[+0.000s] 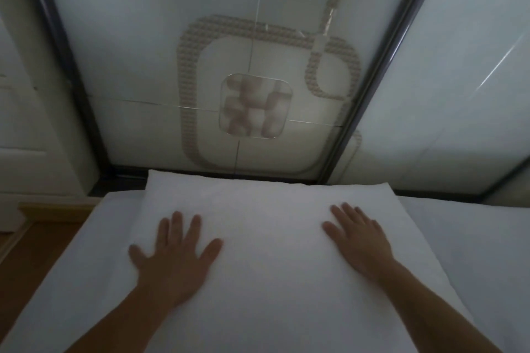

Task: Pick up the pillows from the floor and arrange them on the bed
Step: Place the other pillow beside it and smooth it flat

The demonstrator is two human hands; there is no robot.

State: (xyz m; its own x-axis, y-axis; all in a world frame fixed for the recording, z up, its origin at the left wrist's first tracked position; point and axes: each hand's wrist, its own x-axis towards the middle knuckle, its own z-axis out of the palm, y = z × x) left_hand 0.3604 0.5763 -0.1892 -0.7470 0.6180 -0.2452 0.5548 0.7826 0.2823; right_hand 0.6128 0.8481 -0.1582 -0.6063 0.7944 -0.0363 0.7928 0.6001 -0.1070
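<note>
Pillow first: one large white rectangular fabric pillow (266, 238) lies flat on the white-sheeted bed (473, 238), with its far edge close against the frosted glass sliding panel with a beige dotted pattern (258, 66) at the far side of the bed. It sits toward the left part of the bed, and its left edge is near the left edge of the mattress.

Both hands rest on top of this pillow, palms down. The left hand (175, 255) is on the near-left part with its fingers spread wide. The right hand (361, 238) is on the right part with its fingers straight and only slightly apart. Neither hand closes around anything; they are flat and open, and I judge they are pressing or smoothing the pillow into its place.

So, as far as can be seen, this one pillow is already off the floor and put at the head of the bed. What is left is less sure. The right part of the bed, beside the pillow, shows only bare sheet, so a second pillow could go there. The brown wooden floor (43, 252) is visible only in a small strip at the near left, and no pillow lies on that strip. Whether more pillows wait elsewhere on the floor I cannot tell, because the rest of it is out of view.
</note>
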